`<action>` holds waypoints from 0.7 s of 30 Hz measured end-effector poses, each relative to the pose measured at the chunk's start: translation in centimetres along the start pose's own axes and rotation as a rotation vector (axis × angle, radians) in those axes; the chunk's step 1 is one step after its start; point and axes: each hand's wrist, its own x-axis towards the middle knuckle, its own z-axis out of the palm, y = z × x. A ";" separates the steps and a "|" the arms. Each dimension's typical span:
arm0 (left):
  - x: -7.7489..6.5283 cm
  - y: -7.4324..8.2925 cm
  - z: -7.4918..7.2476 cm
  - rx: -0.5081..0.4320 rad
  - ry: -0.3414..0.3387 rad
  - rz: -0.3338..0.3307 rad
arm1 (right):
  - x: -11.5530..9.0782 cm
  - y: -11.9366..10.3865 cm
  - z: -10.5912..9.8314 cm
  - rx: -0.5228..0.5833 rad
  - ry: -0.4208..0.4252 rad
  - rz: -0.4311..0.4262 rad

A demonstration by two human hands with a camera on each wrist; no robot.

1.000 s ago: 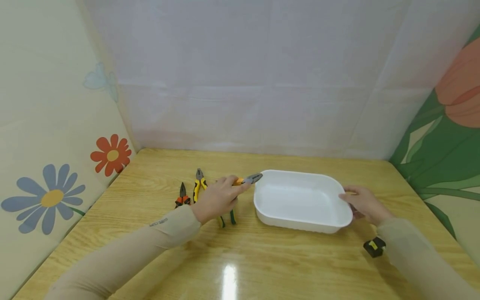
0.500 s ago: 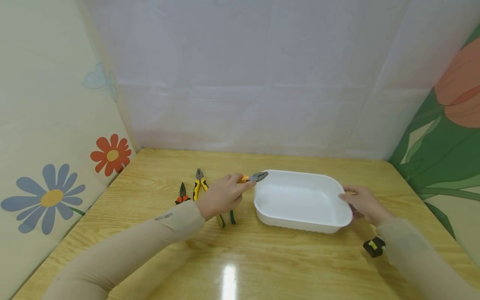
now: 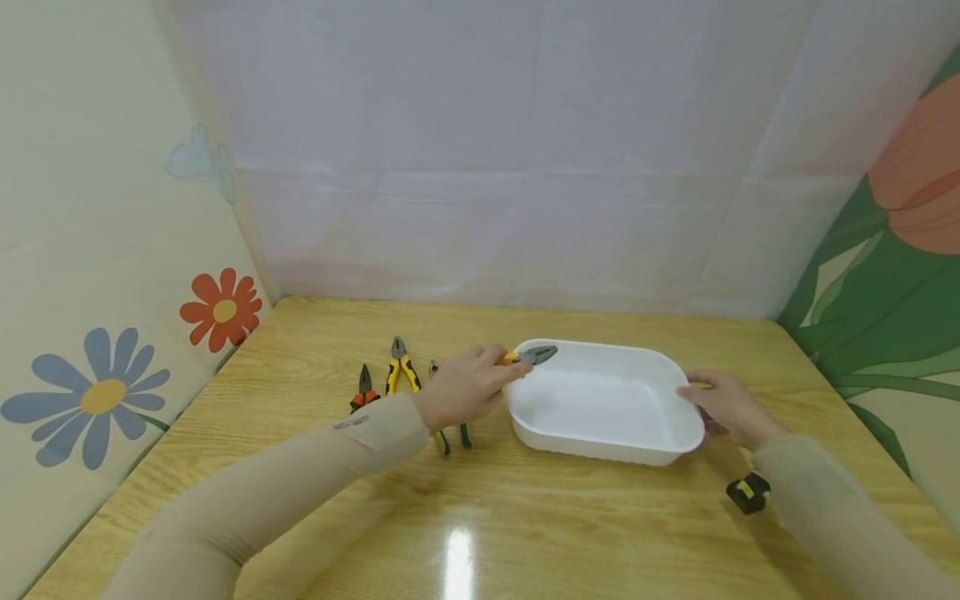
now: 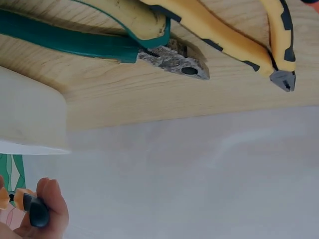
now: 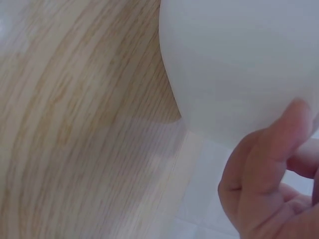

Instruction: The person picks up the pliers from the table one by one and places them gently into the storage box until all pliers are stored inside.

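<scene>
My left hand [image 3: 465,387] grips pliers [image 3: 538,356] by their orange handles, jaws pointing right over the left rim of a white plastic basin [image 3: 600,408]. In the left wrist view, orange and black handle parts show between the fingers of that hand [image 4: 55,204]. At the basin's right end, my right hand [image 3: 731,406] holds the rim, thumb on top and fingers against the outer wall. Pliers with green handles [image 4: 65,45] lie on the table below my left forearm, partly hidden by it. Yellow-and-black pliers [image 3: 402,367] lie to their left.
Red-handled pliers [image 3: 365,387] lie furthest left, partly covered by my left sleeve. A small black and yellow object [image 3: 748,493] sits near my right sleeve. Behind the wooden table [image 3: 525,533] hangs a pale cloth [image 3: 487,167], with flower-patterned panels at both sides.
My left hand has moved right with the orange-handled pliers, bringing their jaws from beside the basin's left rim to over it. My right hand and the basin have stayed put.
</scene>
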 end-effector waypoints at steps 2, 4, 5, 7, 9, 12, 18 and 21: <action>0.3 0.2 -0.1 0.009 -0.012 0.008 | 0.0 0.0 0.0 0.004 -0.003 0.002; 0.6 0.3 -0.1 0.019 -0.022 0.016 | 0.0 0.1 0.0 0.008 -0.007 -0.003; 0.7 0.4 0.0 0.025 -0.028 0.018 | 0.0 0.1 0.0 0.009 -0.009 -0.006; 0.9 0.5 0.0 0.034 -0.034 0.023 | 0.0 0.1 -0.1 0.010 -0.009 -0.007; 1.1 0.6 0.1 0.052 -0.047 0.030 | 0.0 0.1 -0.1 0.004 -0.007 -0.006; 1.4 0.7 0.3 0.069 -0.074 0.037 | 0.1 0.1 -0.1 -0.007 -0.002 0.005; 2.0 0.9 0.3 0.069 -0.122 0.049 | 0.1 0.0 -0.1 -0.025 -0.001 0.008; 2.3 0.9 0.5 0.065 -0.127 0.065 | 0.1 -0.1 -0.1 -0.029 0.000 0.003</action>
